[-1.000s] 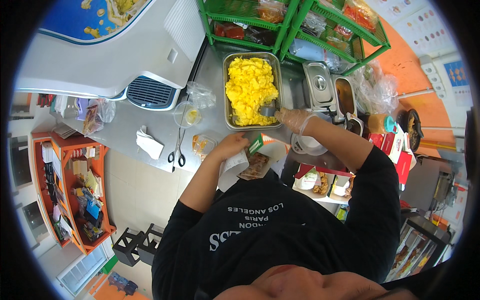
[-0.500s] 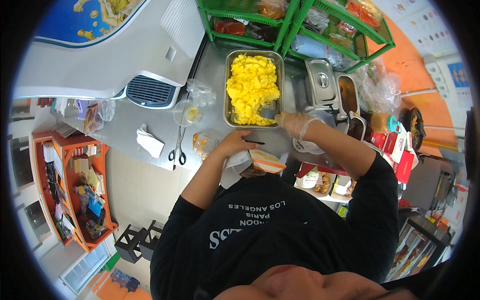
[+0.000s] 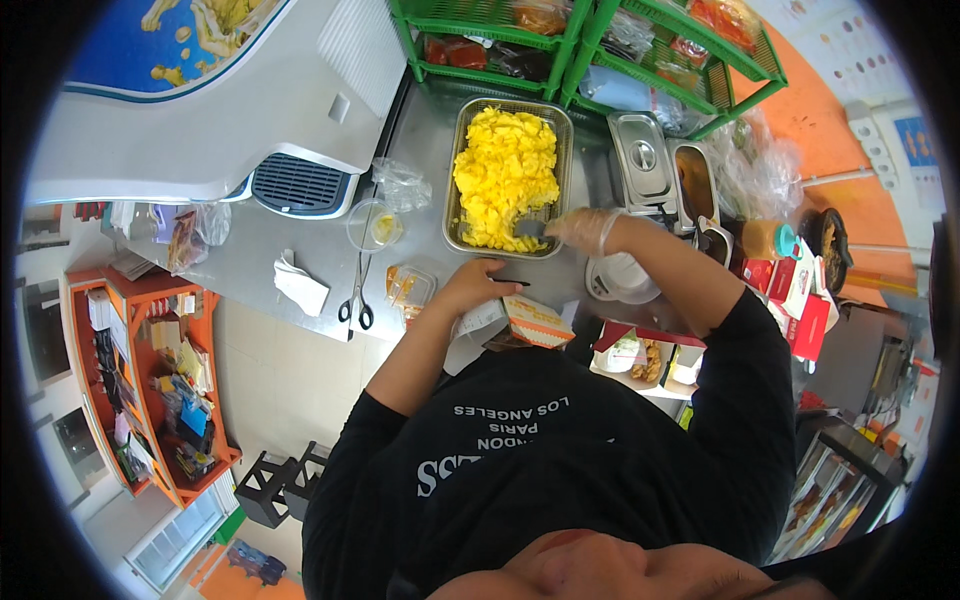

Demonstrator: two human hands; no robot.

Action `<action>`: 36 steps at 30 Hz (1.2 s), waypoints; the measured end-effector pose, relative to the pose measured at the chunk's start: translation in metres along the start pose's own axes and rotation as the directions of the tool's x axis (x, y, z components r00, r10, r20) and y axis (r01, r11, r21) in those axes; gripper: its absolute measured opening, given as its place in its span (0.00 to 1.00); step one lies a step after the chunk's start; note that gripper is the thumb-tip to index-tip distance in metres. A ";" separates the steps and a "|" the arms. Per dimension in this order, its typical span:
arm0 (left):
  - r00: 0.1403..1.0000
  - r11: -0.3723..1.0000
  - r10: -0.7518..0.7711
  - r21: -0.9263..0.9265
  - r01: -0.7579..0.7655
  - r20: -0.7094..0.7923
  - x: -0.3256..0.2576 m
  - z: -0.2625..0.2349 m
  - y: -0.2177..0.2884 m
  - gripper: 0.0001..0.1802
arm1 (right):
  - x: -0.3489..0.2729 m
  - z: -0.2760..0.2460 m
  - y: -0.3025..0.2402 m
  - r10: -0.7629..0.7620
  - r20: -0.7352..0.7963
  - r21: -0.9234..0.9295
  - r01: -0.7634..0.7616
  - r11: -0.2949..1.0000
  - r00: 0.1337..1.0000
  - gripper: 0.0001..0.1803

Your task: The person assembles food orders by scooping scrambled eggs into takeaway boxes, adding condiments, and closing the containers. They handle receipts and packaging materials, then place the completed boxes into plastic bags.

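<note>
A wire-mesh metal tray (image 3: 567, 150) holds a heap of chunky yellow food (image 3: 505, 170), with a bare patch at its near right corner. My right hand (image 3: 585, 232), in a clear plastic glove, reaches over that corner with its fingers closed. A greyish flat piece shows by the fingertips; I cannot tell if it is a tool. Just below the tray's near edge is my bare left hand (image 3: 475, 287), fingers curled, with a thin dark stick-like thing at the fingertips. An orange-and-white paper box (image 3: 538, 322) stands against my shirt beside that hand.
Left of the tray are scissors (image 3: 356, 310), a clear round tub (image 3: 375, 227), a white paper (image 3: 300, 284) and a large grey machine (image 3: 230, 110). Green racks (image 3: 480, 28) stand behind. To the right are a lidded steel container (image 3: 640, 160), a white round lid (image 3: 628, 278) and food boxes (image 3: 640, 362).
My right hand has shifted slightly right, uncovering more of the white round lid. More of the tray's bare corner shows, with a greyish piece by my fingertips. My left hand stays nearly in place.
</note>
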State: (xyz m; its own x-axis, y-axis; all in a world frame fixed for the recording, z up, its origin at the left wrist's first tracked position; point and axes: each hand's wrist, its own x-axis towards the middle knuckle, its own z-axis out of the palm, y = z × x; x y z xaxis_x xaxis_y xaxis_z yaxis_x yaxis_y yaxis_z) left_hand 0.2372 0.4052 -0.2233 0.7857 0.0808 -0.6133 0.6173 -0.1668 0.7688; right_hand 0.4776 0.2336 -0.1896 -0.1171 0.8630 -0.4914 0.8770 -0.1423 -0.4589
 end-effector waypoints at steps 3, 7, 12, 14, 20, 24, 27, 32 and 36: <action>1.000 0.999 0.021 0.026 -0.022 0.019 -0.007 -0.007 0.011 0.43 | -0.005 -0.012 0.019 0.088 -0.024 0.219 -0.080 0.972 0.996 0.21; 1.000 0.997 -0.004 0.074 0.002 0.025 -0.006 -0.017 0.010 0.39 | -0.019 -0.013 0.023 0.186 -0.121 0.378 -0.128 0.917 0.975 0.22; 0.996 0.994 -0.088 0.074 0.086 0.029 -0.018 -0.019 0.032 0.37 | -0.018 0.011 0.027 0.195 -0.305 0.468 -0.032 0.883 0.932 0.19; 1.000 0.999 -0.015 0.040 0.015 0.014 -0.015 -0.016 0.019 0.40 | -0.010 0.010 0.021 0.144 -0.331 0.320 -0.032 0.947 0.932 0.21; 0.996 0.992 0.085 0.092 -0.084 -0.009 -0.010 -0.012 0.011 0.41 | -0.005 0.013 -0.035 0.138 -0.306 0.012 -0.141 0.990 0.942 0.22; 0.997 0.996 0.071 0.056 -0.070 -0.013 -0.005 -0.011 0.000 0.41 | 0.000 0.010 -0.070 0.204 -0.226 -0.015 -0.212 0.977 0.953 0.16; 0.995 0.992 0.099 0.081 -0.097 -0.021 -0.004 -0.010 0.002 0.41 | -0.007 -0.013 -0.090 0.230 -0.101 -0.031 -0.234 0.972 0.968 0.12; 0.996 0.994 0.091 0.053 -0.090 -0.006 0.002 -0.008 0.001 0.39 | 0.005 -0.010 -0.075 0.155 -0.065 -0.026 -0.157 0.987 0.986 0.14; 0.999 0.995 0.040 0.088 -0.042 0.019 0.002 -0.011 0.005 0.38 | 0.023 -0.002 -0.024 -0.036 -0.133 -0.018 0.034 0.999 0.990 0.19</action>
State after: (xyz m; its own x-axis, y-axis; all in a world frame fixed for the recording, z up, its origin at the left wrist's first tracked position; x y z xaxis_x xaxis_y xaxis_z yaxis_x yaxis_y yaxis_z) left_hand 0.2428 0.4149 -0.2188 0.8091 0.0557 -0.5850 0.5779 -0.2562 0.7749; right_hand 0.4545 0.2578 -0.1881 -0.0854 0.9243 -0.3720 0.8808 -0.1045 -0.4618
